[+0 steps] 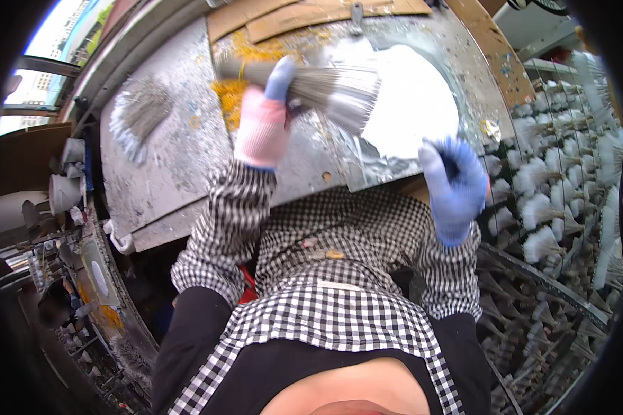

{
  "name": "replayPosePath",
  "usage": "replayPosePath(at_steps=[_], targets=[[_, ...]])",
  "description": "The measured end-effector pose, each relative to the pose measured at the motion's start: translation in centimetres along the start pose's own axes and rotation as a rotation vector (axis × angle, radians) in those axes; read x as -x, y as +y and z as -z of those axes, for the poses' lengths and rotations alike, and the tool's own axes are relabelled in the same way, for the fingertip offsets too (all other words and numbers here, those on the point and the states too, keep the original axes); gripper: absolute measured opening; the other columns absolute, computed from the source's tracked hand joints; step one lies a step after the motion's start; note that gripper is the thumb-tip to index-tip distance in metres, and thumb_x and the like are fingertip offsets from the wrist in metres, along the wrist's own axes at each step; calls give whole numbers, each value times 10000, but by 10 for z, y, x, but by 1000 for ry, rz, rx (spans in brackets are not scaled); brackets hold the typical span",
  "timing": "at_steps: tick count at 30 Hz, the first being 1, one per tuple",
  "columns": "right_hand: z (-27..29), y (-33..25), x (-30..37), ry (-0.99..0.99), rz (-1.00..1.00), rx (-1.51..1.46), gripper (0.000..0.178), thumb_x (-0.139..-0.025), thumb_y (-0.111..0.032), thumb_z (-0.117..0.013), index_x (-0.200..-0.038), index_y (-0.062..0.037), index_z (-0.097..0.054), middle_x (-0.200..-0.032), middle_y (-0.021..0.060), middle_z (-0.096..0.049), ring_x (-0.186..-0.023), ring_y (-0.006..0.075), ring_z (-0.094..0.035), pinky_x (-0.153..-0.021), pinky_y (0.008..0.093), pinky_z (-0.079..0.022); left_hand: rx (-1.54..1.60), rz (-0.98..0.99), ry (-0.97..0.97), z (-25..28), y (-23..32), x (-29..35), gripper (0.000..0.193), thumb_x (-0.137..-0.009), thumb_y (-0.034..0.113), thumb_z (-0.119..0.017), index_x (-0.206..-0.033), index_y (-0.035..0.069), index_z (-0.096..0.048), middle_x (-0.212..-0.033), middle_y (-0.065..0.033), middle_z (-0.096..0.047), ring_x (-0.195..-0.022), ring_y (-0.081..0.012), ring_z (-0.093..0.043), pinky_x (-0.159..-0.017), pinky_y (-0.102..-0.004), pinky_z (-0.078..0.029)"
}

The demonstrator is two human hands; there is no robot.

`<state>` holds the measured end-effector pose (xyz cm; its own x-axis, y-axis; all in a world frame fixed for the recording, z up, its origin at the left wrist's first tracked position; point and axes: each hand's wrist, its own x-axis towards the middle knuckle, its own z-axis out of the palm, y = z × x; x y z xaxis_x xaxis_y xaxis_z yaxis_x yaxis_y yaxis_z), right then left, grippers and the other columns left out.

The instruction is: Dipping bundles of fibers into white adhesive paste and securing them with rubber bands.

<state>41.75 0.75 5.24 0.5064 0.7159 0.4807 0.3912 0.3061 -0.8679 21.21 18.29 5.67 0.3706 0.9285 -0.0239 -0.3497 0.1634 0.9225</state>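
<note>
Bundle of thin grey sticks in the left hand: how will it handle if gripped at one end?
Probably loose: the stick bundle fans out past the left hand, so strands may splay or slip. Likely light, since one hand holds it up. Free ends look thin, perhaps bendable.

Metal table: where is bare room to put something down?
On the metal table, a bare patch lies between the loose grey bundle and the left hand. The racks beside the right hand are crowded.

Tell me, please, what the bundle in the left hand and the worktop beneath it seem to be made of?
Bundle: thin stiff sticks, grey and matte, fanning at one end; probably coated slivers. Worktop: likely sheet metal, dull silvery and scuffed, with powder specks. Left hand grips the bundle.
</note>
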Motion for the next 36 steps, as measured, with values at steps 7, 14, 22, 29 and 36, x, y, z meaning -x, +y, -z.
replayPosePath(at_steps=[7,14,22,29,36], targets=[[-18,-7,42,-198,-321,-168,122,-882,13,-776,-997,16,-734,-867,15,-722,-749,35,-627,-663,194,-505,1470,554,-29,12,-57,81,259,-965,200,-665,-1111,-6,-609,-1054,-78,-613,-920,-183,-662,-732,-292,-619],[-34,-6,51,-303,-373,-231,150,-908,18,-742,-1057,27,-726,-892,52,-739,-800,86,-680,-726,234,-550,1322,507,159,18,-70,108,286,-986,207,-643,-1100,-50,-591,-1053,-109,-604,-896,-218,-669,-757,-306,-638],[-42,-3,54,-392,-368,-238,373,-838,-98,-850,-1166,-10,-695,-1003,64,-749,-879,82,-683,-754,250,-558,1280,494,256,23,-88,131,300,-1003,200,-628,-1176,-38,-568,-1052,-118,-619,-927,-225,-666,-739,-313,-645],[-60,23,78,-740,-314,-440,962,-622,-284,-996,-1435,-66,-530,-1390,111,-593,-1308,238,-557,-1137,377,-427,1193,723,105,10,-111,200,434,-1082,381,-460,-1375,80,-568,-1309,-100,-675,-1155,-250,-679,-952,-432,-599],[-39,71,138,-752,-349,-156,960,-632,-292,-989,-1427,-42,-513,-1400,110,-598,-1318,241,-555,-1153,399,-424,1048,1146,339,6,-144,202,358,-1070,363,-509,-1170,33,-604,-1123,-85,-709,-887,-199,-714,-728,-348,-632]])
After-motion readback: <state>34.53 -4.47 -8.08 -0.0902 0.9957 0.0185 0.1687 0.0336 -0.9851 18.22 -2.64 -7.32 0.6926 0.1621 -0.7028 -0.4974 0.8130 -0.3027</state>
